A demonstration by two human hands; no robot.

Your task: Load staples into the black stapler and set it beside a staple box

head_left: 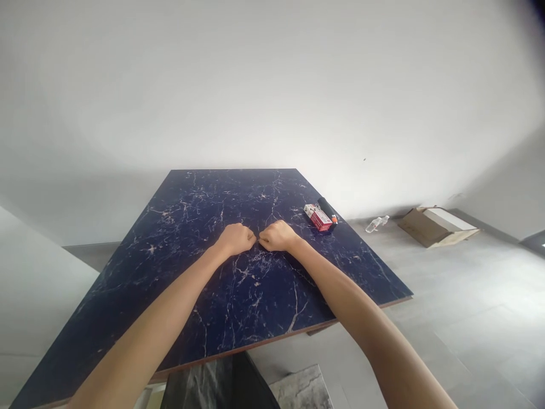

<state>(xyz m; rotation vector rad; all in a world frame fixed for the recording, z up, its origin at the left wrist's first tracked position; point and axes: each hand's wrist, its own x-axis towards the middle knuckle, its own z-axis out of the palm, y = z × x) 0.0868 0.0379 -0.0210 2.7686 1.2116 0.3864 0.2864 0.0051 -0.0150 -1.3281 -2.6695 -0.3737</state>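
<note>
Both fists rest close together over the middle of a dark blue, white-veined tabletop (255, 307). My left hand (237, 238) is closed, fingers curled in and thumb side turned to the right. Facing it across a narrow gap, my right hand (277, 235) is closed too. What either hand holds, if anything, is hidden by the curled fingers. A red and white box (318, 218) lies to the right of my right hand, near the table's right edge. Against the box is a black cylindrical object (327, 209) with an orange part at its near end.
White wall (255, 85) rises behind the table. On the grey floor at the right are clear plastic bottles (377, 224) and an open cardboard box (438, 226). Under the table's front edge stand a grey marbled panel (302, 389) and dark objects.
</note>
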